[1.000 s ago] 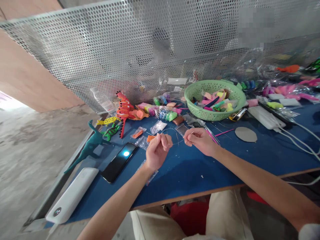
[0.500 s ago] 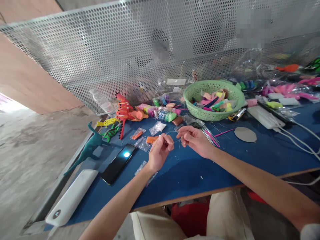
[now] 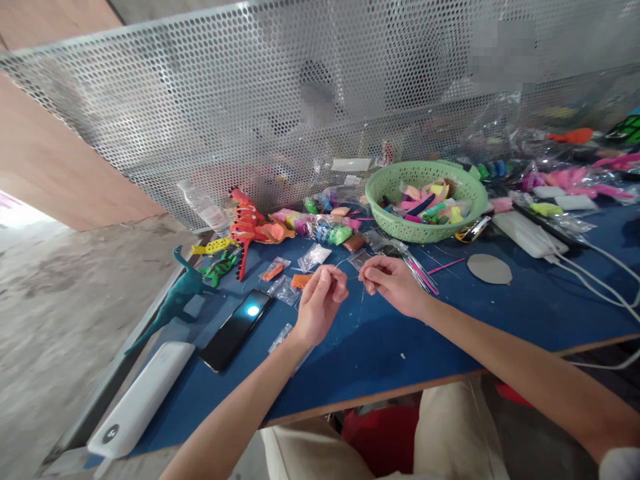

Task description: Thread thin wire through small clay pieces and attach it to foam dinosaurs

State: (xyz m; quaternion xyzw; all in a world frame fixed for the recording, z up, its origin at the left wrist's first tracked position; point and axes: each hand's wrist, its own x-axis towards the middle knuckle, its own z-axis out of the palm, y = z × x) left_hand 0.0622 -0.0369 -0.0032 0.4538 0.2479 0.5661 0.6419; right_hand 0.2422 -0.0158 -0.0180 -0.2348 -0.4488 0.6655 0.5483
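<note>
Between my hands runs a thin, pale wire, bent in a curve over the blue table. My left hand is closed, pinching one part of it between thumb and fingers. My right hand is closed too, its fingertips pinching the wire a short way to the right. The wire is so fine that its full course and ends are hard to make out. Just behind my left hand lies an orange clay piece, partly covered. A bundle of thin metal wires and a pink stick lie beyond my right hand.
A green basket of colourful clay packs stands at the back, before a perforated metal screen. To the left are a phone, a white power bank, a teal dinosaur and an orange-red dinosaur. White cables lie at right.
My right hand has shifted slightly right, and the gap between my hands is a little wider. The wire's curve between them has changed shape.
</note>
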